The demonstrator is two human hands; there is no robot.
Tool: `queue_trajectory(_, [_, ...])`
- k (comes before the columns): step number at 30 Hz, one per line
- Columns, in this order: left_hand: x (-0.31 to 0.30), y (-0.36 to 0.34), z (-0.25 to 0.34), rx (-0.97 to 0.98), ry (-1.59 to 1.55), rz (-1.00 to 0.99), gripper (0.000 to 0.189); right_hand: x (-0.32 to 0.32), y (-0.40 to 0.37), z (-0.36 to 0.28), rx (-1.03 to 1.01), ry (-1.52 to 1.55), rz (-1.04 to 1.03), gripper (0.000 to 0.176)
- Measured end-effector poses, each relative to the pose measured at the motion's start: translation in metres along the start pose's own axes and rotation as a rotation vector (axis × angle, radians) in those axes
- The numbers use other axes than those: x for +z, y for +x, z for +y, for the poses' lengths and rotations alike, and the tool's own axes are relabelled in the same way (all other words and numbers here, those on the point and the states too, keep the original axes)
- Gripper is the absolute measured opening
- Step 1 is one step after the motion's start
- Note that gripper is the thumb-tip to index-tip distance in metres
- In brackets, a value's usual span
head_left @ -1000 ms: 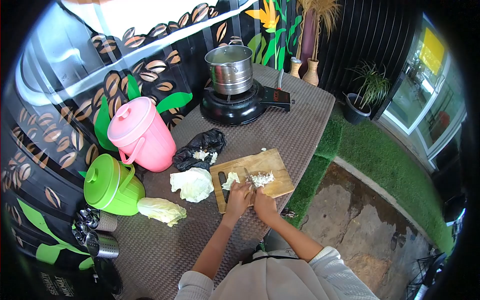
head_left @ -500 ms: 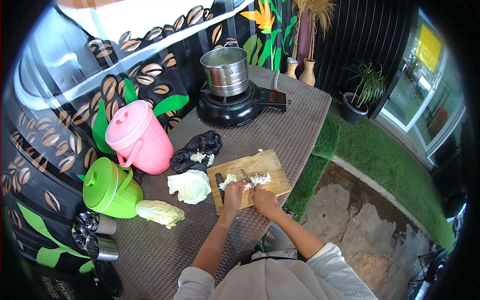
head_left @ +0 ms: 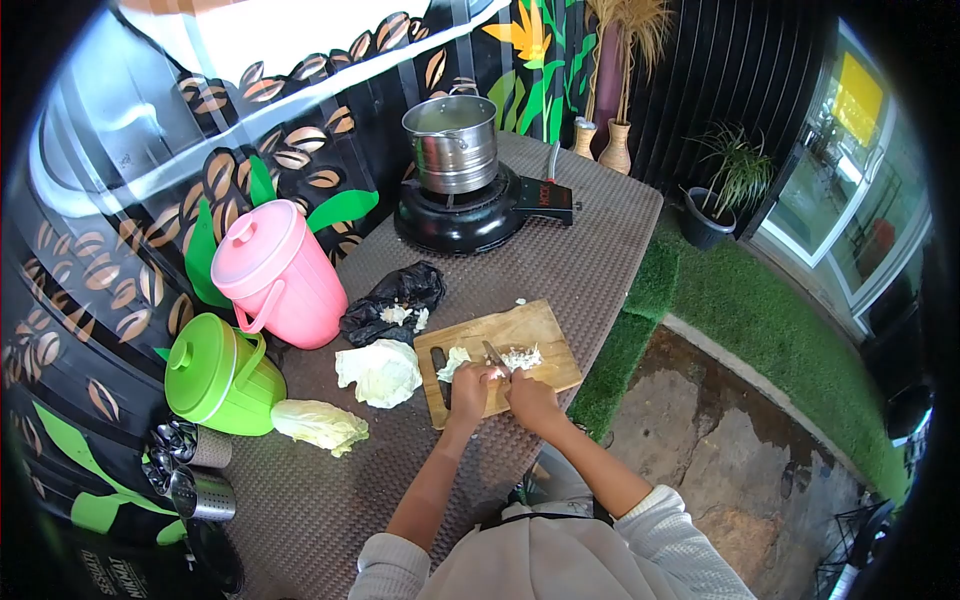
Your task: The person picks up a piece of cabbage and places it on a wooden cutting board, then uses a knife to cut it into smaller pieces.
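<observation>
On the wooden cutting board [head_left: 545, 325], my right hand [head_left: 532, 398] is closed round a knife [head_left: 494, 353], its blade pointing away from me. My left hand [head_left: 468, 390], fingers curled in, presses a pale piece of cabbage [head_left: 455, 359] against the board beside the blade. Finely shredded cabbage [head_left: 522, 358] lies just right of the knife. The board's dark slot is partly behind my left hand. A round white cabbage [head_left: 379, 374] sits left of the board, and an oblong napa cabbage [head_left: 320, 426] lies farther left.
A steel pot [head_left: 452, 145] stands on a black portable stove [head_left: 455, 222] at the back. Scraps lie on a black plastic bag [head_left: 405, 285] beyond the board. Pink [head_left: 290, 290] and green lidded pails [head_left: 225, 385] line the left, near a metal utensil holder [head_left: 205, 495]. The table edge runs close on the right.
My hands stay at nearly the same spot on the board, with only a slight shift of the fingers and knife. Everything else looks the same.
</observation>
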State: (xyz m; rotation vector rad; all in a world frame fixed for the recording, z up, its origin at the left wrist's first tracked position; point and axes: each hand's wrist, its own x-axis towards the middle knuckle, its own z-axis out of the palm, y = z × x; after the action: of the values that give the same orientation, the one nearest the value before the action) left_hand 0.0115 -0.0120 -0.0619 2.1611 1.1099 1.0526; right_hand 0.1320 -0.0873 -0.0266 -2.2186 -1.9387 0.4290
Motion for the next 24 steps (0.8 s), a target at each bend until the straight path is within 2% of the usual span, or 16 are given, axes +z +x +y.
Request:
queue_trajectory(2, [0.000,-0.002,-0.003,-0.018,-0.002,-0.003,0.013,0.006,-0.007,-0.006,-0.006,-0.021,-0.023,0.029])
queue_trajectory(4, [0.001,-0.001,-0.004,-0.038,-0.009,-0.003,0.013,0.028,-0.014,-0.014,0.150,-0.030,0.018,0.030])
queue_trajectory(5, [0.000,0.000,-0.004,-0.054,0.008,-0.034,0.013,0.035,-0.010,-0.014,0.151,-0.032,0.018,0.030])
queue_trajectory(7, [0.002,0.000,-0.007,-0.074,0.025,-0.060,0.012,0.042,-0.004,-0.015,0.126,-0.040,0.077,0.032])
queue_trajectory(9, [0.004,-0.001,-0.011,0.053,0.026,-0.038,0.012,0.033,0.006,-0.007,0.083,0.005,0.091,0.032])
queue_trajectory(13, [0.001,-0.004,-0.003,0.052,0.081,-0.034,0.011,0.020,0.005,0.000,-0.015,0.016,0.123,0.030])
queue_trajectory(14, [0.000,-0.006,0.000,0.014,0.061,-0.002,0.010,0.025,0.000,-0.005,-0.015,0.015,0.124,0.030])
queue_trajectory(16, [-0.001,-0.005,0.001,-0.023,0.037,0.032,0.009,0.041,-0.010,-0.015,0.134,-0.051,0.132,0.029])
queue_trajectory(18, [0.000,-0.005,-0.003,-0.043,0.050,-0.029,0.010,0.046,-0.005,-0.017,0.133,-0.066,0.148,0.031])
queue_trajectory(20, [0.003,-0.005,-0.007,-0.044,0.025,-0.008,0.009,0.046,0.000,-0.015,0.125,-0.077,0.159,0.032])
queue_trajectory(22, [0.004,-0.007,-0.009,-0.036,0.002,0.008,0.008,0.029,0.012,-0.008,0.067,0.056,0.134,0.038])
queue_trajectory(23, [0.003,-0.007,-0.009,-0.034,0.036,-0.012,0.009,0.030,0.012,-0.002,0.065,0.057,0.137,0.038])
queue_trajectory(24, [-0.001,-0.004,-0.004,-0.032,0.071,-0.031,0.013,0.031,0.010,0.002,-0.029,0.004,0.156,0.039])
